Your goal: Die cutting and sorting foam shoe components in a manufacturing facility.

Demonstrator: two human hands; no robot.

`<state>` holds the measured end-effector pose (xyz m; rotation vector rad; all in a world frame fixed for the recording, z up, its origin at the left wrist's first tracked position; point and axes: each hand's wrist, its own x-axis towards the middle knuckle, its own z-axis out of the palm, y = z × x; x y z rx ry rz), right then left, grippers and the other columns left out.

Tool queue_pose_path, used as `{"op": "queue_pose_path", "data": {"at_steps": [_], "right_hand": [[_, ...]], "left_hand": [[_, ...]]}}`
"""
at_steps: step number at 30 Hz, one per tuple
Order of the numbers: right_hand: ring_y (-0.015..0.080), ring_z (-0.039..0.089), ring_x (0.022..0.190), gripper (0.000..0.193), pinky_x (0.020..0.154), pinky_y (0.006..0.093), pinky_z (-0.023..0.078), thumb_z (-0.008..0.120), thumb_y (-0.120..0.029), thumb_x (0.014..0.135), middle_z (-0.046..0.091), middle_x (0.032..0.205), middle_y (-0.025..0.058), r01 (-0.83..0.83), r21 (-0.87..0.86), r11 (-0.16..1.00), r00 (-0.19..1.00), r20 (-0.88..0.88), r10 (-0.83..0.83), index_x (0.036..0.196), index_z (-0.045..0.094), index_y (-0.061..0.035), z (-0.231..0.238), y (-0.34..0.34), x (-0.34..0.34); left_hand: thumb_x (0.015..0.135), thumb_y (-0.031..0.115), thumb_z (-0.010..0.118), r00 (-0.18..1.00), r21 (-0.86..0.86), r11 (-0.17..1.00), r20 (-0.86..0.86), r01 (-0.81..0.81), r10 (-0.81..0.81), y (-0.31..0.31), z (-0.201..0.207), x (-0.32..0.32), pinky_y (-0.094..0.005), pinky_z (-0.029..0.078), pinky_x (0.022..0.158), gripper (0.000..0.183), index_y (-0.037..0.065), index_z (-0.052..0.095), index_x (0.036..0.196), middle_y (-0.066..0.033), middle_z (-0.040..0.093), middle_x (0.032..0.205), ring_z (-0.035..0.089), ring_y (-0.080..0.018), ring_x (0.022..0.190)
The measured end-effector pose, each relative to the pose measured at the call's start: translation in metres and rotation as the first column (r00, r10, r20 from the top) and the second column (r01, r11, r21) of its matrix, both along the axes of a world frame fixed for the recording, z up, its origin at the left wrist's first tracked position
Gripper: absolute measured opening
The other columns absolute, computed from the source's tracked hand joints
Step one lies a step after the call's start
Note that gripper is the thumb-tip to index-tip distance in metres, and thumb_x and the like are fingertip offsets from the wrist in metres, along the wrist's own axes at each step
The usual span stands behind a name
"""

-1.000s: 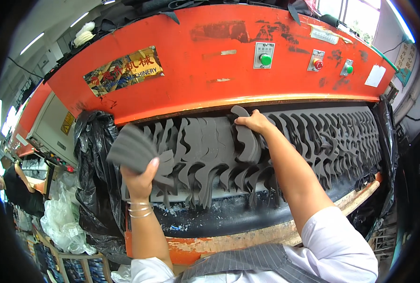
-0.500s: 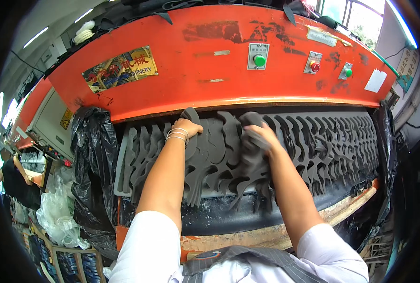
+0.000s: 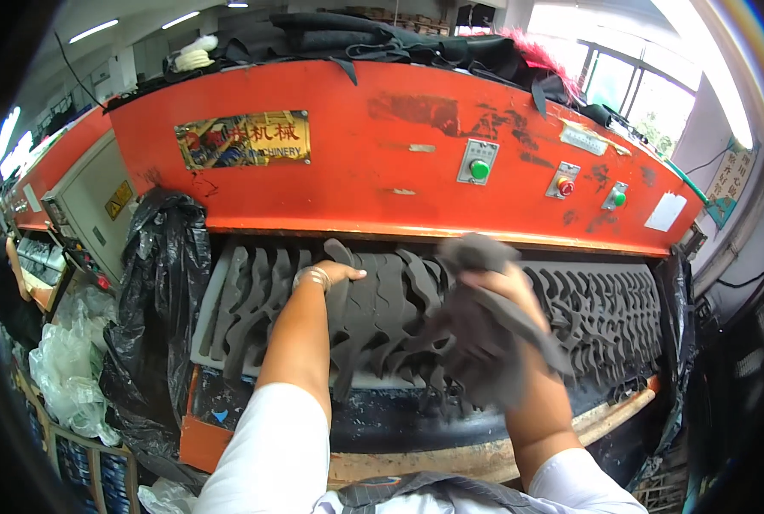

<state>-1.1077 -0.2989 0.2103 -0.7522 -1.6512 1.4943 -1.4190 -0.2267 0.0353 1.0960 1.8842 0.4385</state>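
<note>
Wavy dark grey cut foam pieces (image 3: pixel 600 308) lie in rows on a pale board (image 3: pixel 203 330) under the machine's front. My right hand (image 3: pixel 503 283) is closed on a floppy bunch of grey foam pieces (image 3: pixel 485 351), raised above the rows and hanging over my forearm. The bunch is blurred by motion. Farther left, my left hand (image 3: pixel 335 272) grips the upper end of a curved grey foam strip (image 3: pixel 338 250) standing up from the board, its thumb pointing right. Flat grey sheet with wavy cut lines (image 3: pixel 375 295) lies between my hands.
The orange machine front (image 3: pixel 347 188) with green buttons (image 3: pixel 479 170) and a red button (image 3: pixel 565 186) rises behind the board. Black plastic (image 3: pixel 155 291) hangs at its left end. A worn wooden edge (image 3: pixel 450 458) runs along the near side. Another person (image 3: pixel 13 283) is far left.
My right hand has lifted the bunch of foam pieces off the rows and drawn it nearer me. My left hand stays at the same strip. The view has tilted upward.
</note>
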Motion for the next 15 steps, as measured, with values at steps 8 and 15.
{"op": "queue_pose_path", "data": {"at_steps": [8,15], "right_hand": [[0.0306,0.060,0.108,0.095,0.092,0.0361,0.047,0.080,-0.052,0.054,0.061,0.117,0.0244,0.280,-0.084,0.956,0.761,0.627,-0.168,0.113,0.055,0.0186,-0.168,0.186,-0.030],[0.0320,0.061,0.107,0.073,0.092,0.0383,0.045,0.070,-0.055,0.064,0.062,0.116,0.0223,0.092,-0.189,0.978,0.648,0.757,0.085,0.108,0.066,0.0037,-0.129,0.199,-0.073]], "left_hand": [[0.076,0.029,0.072,0.954,0.766,0.599,0.300,-0.234,-0.010,-0.104,0.008,0.053,-0.0324,0.044,0.093,0.052,-0.005,0.059,0.113,-0.0110,0.060,0.117,0.056,-0.0188,0.108],[0.072,0.031,0.054,0.475,0.519,0.209,0.850,-0.829,-0.228,-0.295,0.090,0.000,-0.0502,0.035,0.106,0.084,-0.003,0.023,0.142,-0.0230,0.035,0.142,0.043,-0.0383,0.126]]}}
